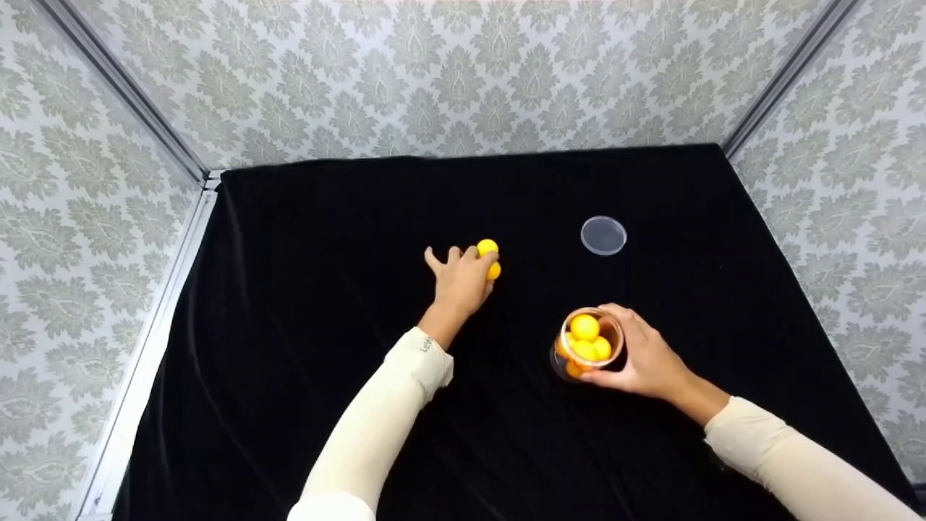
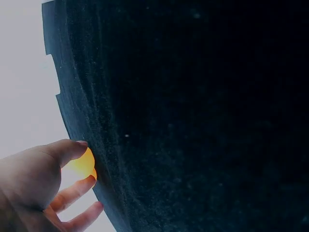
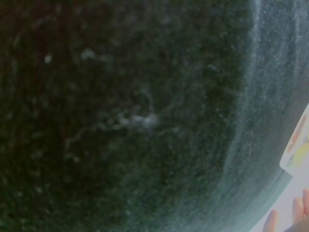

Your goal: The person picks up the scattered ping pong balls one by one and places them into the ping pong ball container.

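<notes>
My left hand (image 1: 461,282) is low over the black cloth, pinching a small plain yellow ball (image 2: 86,163) between thumb and finger. From above, one yellow ball (image 1: 487,247) shows just beyond the fingers and another yellow ball (image 1: 494,270) at their right side; the thumb is hidden there. My right hand (image 1: 644,358) grips a clear round jar (image 1: 562,364) from its right side, fingers and thumb around the wall near the rim. Several yellow balls (image 1: 584,327) lie inside it, and its mouth faces up. Only fingertips (image 3: 298,208) and part of the jar show in the right wrist view.
A clear round lid (image 1: 604,235) lies flat on the cloth behind the jar. Black cloth (image 1: 325,239) covers the table. Patterned walls (image 1: 463,79) and metal frame bars (image 1: 137,369) border it at the back and sides.
</notes>
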Motion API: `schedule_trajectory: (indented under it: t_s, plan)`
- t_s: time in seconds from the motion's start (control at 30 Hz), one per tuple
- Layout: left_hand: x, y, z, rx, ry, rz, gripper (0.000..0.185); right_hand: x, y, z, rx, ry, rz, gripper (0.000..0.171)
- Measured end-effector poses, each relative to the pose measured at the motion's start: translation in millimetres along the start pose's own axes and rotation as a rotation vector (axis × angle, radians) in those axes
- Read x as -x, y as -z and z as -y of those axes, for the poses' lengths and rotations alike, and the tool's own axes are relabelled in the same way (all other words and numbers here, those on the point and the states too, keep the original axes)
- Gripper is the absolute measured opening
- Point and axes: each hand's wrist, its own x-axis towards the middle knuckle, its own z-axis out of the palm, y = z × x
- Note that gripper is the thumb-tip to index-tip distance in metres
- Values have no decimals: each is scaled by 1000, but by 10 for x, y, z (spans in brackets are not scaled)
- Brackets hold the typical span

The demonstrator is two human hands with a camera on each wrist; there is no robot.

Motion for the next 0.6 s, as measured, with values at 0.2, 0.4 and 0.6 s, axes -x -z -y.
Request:
schedule_trajectory:
  t_s: [0.2,0.4,0.6]
  plan:
    - [14,9,9,-8,-11,-12,50,1,10,9,-4,-13,11,106]
    - [28,116,-56,26,-29,-62,47,-5,14,17,-7,-24,18,106]
    - [56,293,-230,72,-98,-133,41,-8,13,18,-11,-19,15,106]
